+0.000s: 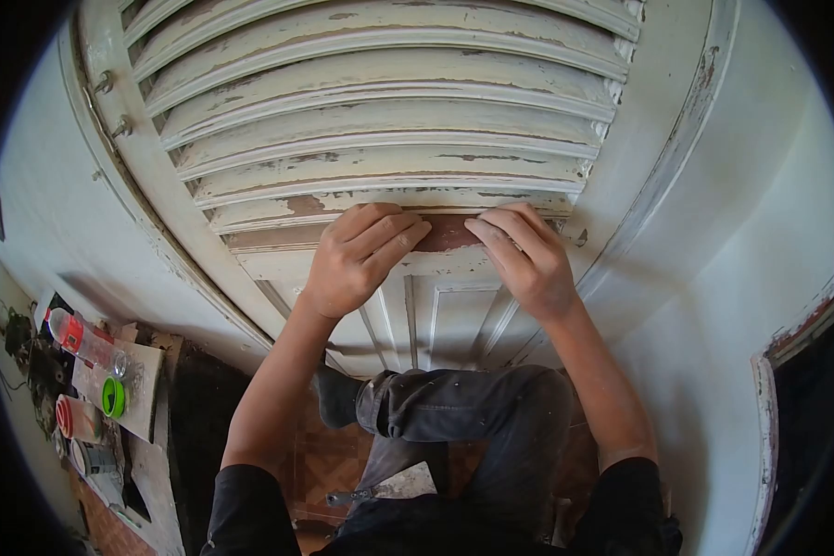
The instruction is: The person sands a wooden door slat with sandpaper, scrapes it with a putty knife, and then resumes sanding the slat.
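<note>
A white louvered door (371, 120) with chipped paint fills the upper middle. My left hand (366, 255) and my right hand (525, 258) are at its lowest slat, fingers bent and closed. Between them lies a reddish-brown strip (448, 233), and the fingertips of both hands touch or pinch its ends. Whether the strip is a loose piece or part of the door's rail is unclear. A putty knife (406, 483) with a pale, stained blade rests on my lap, away from both hands.
At the lower left, a cluttered surface (156, 473) holds a clear bottle (83, 343), a green ring-shaped lid (113, 397) and a red-rimmed container (77, 419). White walls (741, 232) flank the door. Below are my bent legs (473, 408) and a brown tiled floor (320, 463).
</note>
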`<action>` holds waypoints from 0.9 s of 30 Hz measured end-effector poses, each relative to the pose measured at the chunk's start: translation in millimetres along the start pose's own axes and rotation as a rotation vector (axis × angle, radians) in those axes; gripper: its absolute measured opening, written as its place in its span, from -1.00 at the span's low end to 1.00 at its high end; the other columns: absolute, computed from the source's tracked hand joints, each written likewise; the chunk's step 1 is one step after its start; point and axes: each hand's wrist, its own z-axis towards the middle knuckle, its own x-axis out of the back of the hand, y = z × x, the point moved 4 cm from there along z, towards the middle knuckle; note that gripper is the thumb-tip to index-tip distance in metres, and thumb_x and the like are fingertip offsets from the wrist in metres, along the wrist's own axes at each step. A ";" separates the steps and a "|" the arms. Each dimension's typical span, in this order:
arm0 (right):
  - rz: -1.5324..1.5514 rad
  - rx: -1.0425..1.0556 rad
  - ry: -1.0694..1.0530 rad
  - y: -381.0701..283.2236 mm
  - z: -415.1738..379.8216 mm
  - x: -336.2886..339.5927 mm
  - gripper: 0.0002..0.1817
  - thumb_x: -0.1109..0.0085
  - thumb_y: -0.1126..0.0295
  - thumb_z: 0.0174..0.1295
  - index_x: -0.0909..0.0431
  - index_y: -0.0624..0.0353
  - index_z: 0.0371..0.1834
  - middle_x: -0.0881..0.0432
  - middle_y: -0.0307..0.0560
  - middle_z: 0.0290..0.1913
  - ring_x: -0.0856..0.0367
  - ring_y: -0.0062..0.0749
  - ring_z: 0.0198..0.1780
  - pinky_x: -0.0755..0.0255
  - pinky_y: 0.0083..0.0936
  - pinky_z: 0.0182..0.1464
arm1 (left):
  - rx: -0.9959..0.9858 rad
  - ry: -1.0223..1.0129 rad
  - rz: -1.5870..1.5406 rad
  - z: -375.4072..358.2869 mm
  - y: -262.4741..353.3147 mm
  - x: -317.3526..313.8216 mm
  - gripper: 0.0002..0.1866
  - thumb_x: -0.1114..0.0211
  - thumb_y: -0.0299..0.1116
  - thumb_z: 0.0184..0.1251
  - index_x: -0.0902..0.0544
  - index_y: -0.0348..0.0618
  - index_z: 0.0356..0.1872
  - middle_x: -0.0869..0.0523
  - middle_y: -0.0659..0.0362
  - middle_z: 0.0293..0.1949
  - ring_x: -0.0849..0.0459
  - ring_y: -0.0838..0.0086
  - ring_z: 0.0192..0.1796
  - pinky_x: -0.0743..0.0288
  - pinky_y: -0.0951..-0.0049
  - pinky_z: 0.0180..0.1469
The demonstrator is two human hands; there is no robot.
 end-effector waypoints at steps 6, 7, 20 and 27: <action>-0.012 0.063 -0.001 5.3 4.0 -0.5 -0.70 -0.39 0.59 0.03 -0.71 0.36 -0.12 -0.69 -0.05 -0.14 -0.71 -0.19 -0.08 -0.70 -0.34 -0.05 | -0.031 -0.046 0.018 6.1 -0.9 4.1 -0.54 -0.44 -0.56 -0.18 -0.82 -0.28 -0.08 -0.83 0.10 -0.15 -0.79 0.21 -0.10 -0.70 0.24 -0.11; 0.013 0.066 0.000 5.5 4.5 -0.9 -0.70 -0.38 0.59 0.01 -0.73 0.37 -0.12 -0.70 -0.04 -0.15 -0.71 -0.18 -0.09 -0.70 -0.34 -0.09 | -0.037 -0.062 0.016 5.9 -0.3 2.5 -0.54 -0.44 -0.56 -0.18 -0.82 -0.28 -0.08 -0.83 0.10 -0.15 -0.79 0.21 -0.10 -0.70 0.24 -0.11; -0.166 0.020 -0.085 45.2 -32.1 61.9 -0.69 -0.42 0.65 -0.06 -0.76 0.36 -0.17 -0.71 -0.05 -0.21 -0.72 -0.22 -0.15 -0.66 -0.36 -0.20 | -0.174 0.078 -0.113 53.2 35.0 -65.2 -0.62 -0.42 -0.51 -0.10 -0.81 -0.32 -0.13 -0.81 0.14 -0.20 -0.72 0.32 -0.18 -0.62 0.31 -0.22; -0.077 0.092 -0.037 13.8 -4.4 12.7 -0.80 -0.42 0.61 0.03 -0.75 0.32 -0.23 -0.67 -0.10 -0.25 -0.69 -0.27 -0.15 -0.66 -0.40 -0.20 | -0.119 -0.002 0.006 9.7 4.4 -17.2 -0.54 -0.42 -0.53 -0.13 -0.83 -0.33 -0.06 -0.83 0.14 -0.15 -0.73 0.32 -0.18 -0.65 0.30 -0.19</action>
